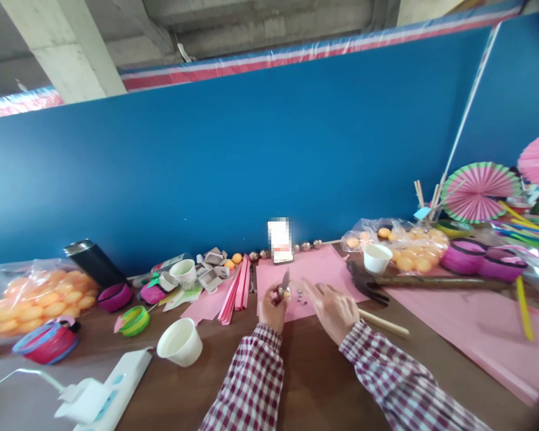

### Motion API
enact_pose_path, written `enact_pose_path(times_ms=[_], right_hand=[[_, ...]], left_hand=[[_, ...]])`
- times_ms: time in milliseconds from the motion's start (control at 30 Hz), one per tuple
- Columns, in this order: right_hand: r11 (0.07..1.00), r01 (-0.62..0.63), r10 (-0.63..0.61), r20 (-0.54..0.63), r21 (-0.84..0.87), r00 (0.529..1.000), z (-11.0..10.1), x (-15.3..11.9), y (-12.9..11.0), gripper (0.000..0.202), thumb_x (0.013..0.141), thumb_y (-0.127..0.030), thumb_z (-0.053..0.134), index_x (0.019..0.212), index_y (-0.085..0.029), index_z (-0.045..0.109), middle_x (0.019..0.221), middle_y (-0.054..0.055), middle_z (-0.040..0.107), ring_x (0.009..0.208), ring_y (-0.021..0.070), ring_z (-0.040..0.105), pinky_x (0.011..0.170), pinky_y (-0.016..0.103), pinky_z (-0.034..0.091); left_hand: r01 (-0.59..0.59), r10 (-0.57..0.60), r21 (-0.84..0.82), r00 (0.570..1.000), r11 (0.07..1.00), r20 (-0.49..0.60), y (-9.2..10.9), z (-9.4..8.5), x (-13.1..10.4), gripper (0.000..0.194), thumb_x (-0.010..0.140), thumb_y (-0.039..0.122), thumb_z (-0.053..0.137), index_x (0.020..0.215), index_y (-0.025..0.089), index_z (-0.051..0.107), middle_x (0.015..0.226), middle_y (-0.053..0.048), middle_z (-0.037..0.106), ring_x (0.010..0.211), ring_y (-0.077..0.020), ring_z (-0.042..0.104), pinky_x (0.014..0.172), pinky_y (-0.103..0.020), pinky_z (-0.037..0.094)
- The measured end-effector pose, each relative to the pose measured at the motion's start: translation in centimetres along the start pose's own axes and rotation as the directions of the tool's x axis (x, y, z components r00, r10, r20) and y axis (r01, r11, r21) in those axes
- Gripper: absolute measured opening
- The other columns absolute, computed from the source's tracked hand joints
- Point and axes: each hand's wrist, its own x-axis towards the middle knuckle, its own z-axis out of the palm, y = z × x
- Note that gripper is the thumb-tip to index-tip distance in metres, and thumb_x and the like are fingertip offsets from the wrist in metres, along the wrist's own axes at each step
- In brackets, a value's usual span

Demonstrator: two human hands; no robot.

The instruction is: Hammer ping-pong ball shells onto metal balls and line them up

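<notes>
My left hand is closed around a small shiny object, with a dark pointed piece standing up from it. Its exact kind is too small to make out. To the right, my right hand holds nothing I can see, its index finger stretched out toward the left hand. Several tiny silvery pieces lie between the hands on a pink sheet. A pale wooden stick sticks out from beside my right wrist.
A claw hammer lies right of the sheet. Paper cups stand left and right, near bags of orange balls. Shiny metal balls line the back beside a blurred upright card. A power strip sits front left, below the blue partition.
</notes>
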Motion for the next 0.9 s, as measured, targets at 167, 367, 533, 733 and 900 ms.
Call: enact_pose_path(times_ms=[167, 367, 533, 733, 900], right_hand=[[0.999, -0.048, 0.047, -0.025, -0.012, 0.999, 0.5, 0.3, 1.1, 0.046, 0.084, -0.021, 0.036, 0.129, -0.029, 0.028, 0.088, 0.004, 0.060, 0.077, 0.0143, 0.052, 0.058, 0.023, 0.034], [0.965, -0.220, 0.227, 0.034, -0.145, 0.973, 3.1, 1.0, 4.1, 0.041, 0.082, -0.014, 0.034, 0.118, -0.030, 0.043, 0.088, 0.007, 0.058, 0.078, 0.0185, 0.049, 0.062, 0.029, 0.032], [0.958, -0.249, 0.256, 0.037, -0.145, 0.966, 3.1, 1.2, 4.2, 0.031, 0.083, -0.019, 0.035, 0.106, -0.028, 0.054, 0.092, 0.009, 0.058, 0.082, 0.0201, 0.047, 0.065, 0.031, 0.032], [0.986, 0.008, -0.012, 0.026, 0.164, 1.000, 2.6, 1.0, 2.2, 0.029, 0.086, -0.021, 0.032, 0.092, -0.022, 0.060, 0.096, 0.004, 0.060, 0.088, 0.0155, 0.047, 0.077, 0.028, 0.034], [0.930, 0.085, -0.113, 0.058, 0.359, 0.992, 3.9, 0.5, 1.5, 0.028, 0.085, -0.026, 0.034, 0.086, -0.020, 0.061, 0.089, 0.003, 0.061, 0.083, 0.0127, 0.051, 0.078, 0.028, 0.036]], left_hand=[[-0.007, 0.005, -0.032, 0.998, 0.999, -0.060, -0.2, -0.1, 0.0, 0.042, 0.055, 0.012, 0.067, 0.096, 0.014, 0.059, 0.094, -0.008, 0.063, 0.074, -0.0124, 0.061, 0.069, -0.023, 0.048], [-0.017, 0.018, 0.008, 0.995, 1.000, -0.099, 0.2, 0.0, -0.2, 0.045, 0.055, 0.018, 0.070, 0.098, 0.014, 0.058, 0.091, -0.009, 0.062, 0.071, -0.0120, 0.060, 0.064, -0.023, 0.050], [-0.020, 0.017, -0.027, 0.993, 0.999, -0.113, 0.1, 0.4, -0.3, 0.043, 0.053, 0.020, 0.071, 0.094, 0.014, 0.060, 0.086, -0.007, 0.063, 0.066, -0.0115, 0.060, 0.059, -0.022, 0.050], [0.006, -0.010, -0.037, 0.994, 0.999, -0.112, 0.2, 0.3, -0.3, 0.046, 0.052, 0.019, 0.072, 0.095, 0.013, 0.059, 0.087, -0.008, 0.063, 0.064, -0.0113, 0.060, 0.059, -0.022, 0.050], [-0.017, 0.015, -0.037, 0.999, 0.999, -0.050, 0.6, 0.0, -0.4, 0.045, 0.051, 0.021, 0.072, 0.094, 0.013, 0.059, 0.091, -0.009, 0.063, 0.069, -0.0126, 0.061, 0.066, -0.024, 0.050]])
